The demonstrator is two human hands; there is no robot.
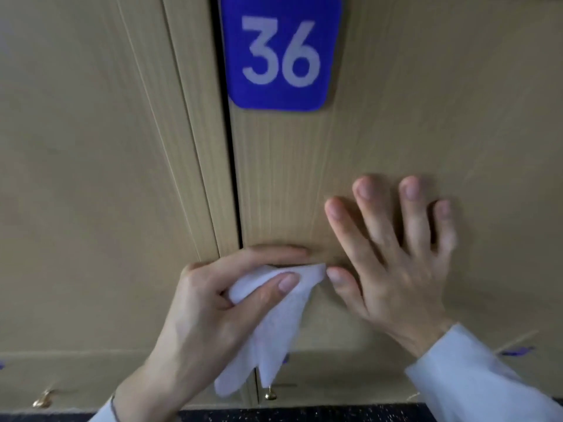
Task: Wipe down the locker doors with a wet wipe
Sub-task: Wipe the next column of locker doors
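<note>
Left grip: my left hand (210,303) grasps the wet wipe (274,324), pinched between thumb and curled fingers, its index finger lying along the door.
Wet wipe: white and crumpled, I see its top corner just beside my right thumb, its loose tail hanging down past the palm.
Right grip: my right hand (393,257) is released, fingers straight and spread, flat against the locker door (426,117).
Locker door: light wood grain, with a dark gap along its left edge.
Number plate (280,53): blue, reading 36, at the door's upper left.
Sleeve (475,376): pale, at my right wrist.
Below: small brass knobs (269,394) on the lower doors.
</note>
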